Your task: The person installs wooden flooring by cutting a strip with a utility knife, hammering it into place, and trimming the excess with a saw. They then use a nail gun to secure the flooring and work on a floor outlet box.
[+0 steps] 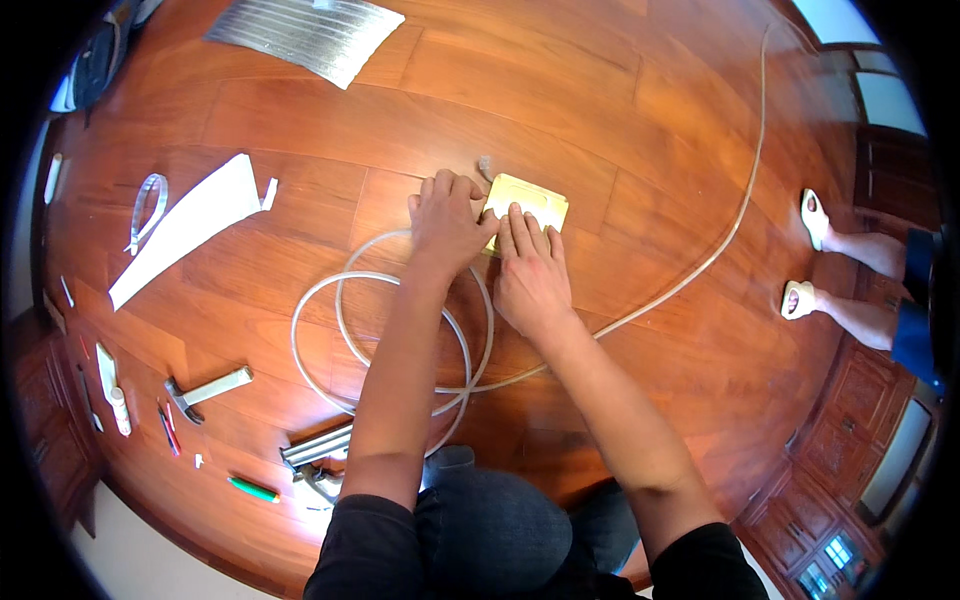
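Note:
A yellow, square, shallow box or plate (540, 194) lies on the wooden floor in front of me. My right hand (535, 285) rests on its near part, fingers stretched out flat. At its left edge is my left hand (447, 222), fingers bent and thumb reaching to the box; what they close on is hidden. A small grey piece (486, 166) sticks out just beyond the box's far left corner. Beneath my forearms lies a loosely coiled whitish cable or hose (296, 335), and one length of it runs off to the far right.
To the left lie a white sheet (190, 228), a clear strip loop (137, 222), a claw hammer (215, 388), pens (169, 430), a green-handled tool (254, 489) and a metal tool (318, 450). A silvery sheet (305, 37) lies far off. Another person's slippered feet (815, 220) are at right.

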`<action>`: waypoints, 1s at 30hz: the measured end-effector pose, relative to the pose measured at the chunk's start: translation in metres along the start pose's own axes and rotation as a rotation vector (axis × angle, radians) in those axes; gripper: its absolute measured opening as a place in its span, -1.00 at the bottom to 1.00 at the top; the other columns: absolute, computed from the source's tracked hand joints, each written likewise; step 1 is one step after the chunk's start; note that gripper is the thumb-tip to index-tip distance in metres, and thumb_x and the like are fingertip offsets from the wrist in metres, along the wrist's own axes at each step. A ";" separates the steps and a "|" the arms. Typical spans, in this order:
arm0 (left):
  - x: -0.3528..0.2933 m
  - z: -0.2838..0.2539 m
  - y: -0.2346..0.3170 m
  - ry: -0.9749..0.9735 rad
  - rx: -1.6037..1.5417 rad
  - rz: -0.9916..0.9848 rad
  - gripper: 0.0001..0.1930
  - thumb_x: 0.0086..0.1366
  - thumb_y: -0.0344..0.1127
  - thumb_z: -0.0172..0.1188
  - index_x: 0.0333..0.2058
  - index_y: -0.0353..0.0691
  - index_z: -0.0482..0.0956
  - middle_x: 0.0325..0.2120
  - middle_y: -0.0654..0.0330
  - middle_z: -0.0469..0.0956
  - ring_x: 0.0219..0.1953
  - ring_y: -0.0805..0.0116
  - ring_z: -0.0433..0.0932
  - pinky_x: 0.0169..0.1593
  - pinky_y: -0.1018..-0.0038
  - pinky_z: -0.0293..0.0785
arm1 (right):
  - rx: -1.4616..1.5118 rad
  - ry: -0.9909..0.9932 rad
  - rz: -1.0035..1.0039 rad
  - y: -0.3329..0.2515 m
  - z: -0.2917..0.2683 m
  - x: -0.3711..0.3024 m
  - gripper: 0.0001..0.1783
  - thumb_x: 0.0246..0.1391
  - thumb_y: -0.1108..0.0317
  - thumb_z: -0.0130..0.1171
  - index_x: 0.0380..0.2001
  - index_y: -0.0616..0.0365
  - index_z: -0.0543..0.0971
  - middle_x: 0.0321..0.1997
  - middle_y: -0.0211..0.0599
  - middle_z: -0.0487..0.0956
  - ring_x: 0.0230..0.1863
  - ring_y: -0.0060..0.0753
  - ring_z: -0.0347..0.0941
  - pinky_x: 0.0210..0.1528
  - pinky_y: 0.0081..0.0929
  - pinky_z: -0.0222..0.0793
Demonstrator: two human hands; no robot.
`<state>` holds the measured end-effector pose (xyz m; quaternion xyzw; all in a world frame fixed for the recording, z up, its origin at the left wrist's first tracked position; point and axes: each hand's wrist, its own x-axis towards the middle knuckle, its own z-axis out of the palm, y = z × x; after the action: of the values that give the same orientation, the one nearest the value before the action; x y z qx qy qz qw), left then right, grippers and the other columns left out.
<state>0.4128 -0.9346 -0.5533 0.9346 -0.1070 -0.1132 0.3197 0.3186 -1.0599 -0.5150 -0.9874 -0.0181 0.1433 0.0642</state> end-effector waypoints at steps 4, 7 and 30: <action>-0.001 -0.002 -0.007 0.018 -0.066 0.039 -0.77 0.27 -0.16 0.28 -0.15 -0.09 0.62 -0.07 0.18 0.49 0.12 0.15 0.41 0.15 0.12 0.25 | 0.023 0.009 -0.029 0.008 0.000 -0.001 -0.30 0.22 0.36 0.04 0.43 0.29 0.29 0.60 -0.03 0.14 0.59 -0.07 0.05 0.58 0.05 -0.08; -0.001 -0.003 -0.011 0.021 -0.092 0.071 -0.78 0.31 -0.18 0.26 -0.13 -0.10 0.62 -0.08 0.16 0.49 0.11 0.13 0.42 0.15 0.11 0.25 | 0.143 0.062 -0.077 0.021 0.002 -0.009 -0.30 0.15 0.42 0.09 0.40 0.25 0.33 0.58 -0.01 0.16 0.57 -0.03 0.07 0.58 0.06 -0.07; 0.004 -0.006 0.010 -0.036 -0.009 -0.064 -0.62 0.02 -0.14 0.42 -0.19 -0.09 0.59 -0.09 0.19 0.45 0.10 0.15 0.40 0.19 0.05 0.21 | 0.305 0.326 0.334 0.089 0.031 -0.055 -0.33 0.26 0.33 0.14 0.38 0.34 0.27 0.56 0.16 0.15 0.54 0.22 0.08 0.57 0.01 0.02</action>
<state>0.4173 -0.9399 -0.5433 0.9339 -0.0822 -0.1406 0.3182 0.2591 -1.1474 -0.5406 -0.9657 0.1772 -0.0078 0.1897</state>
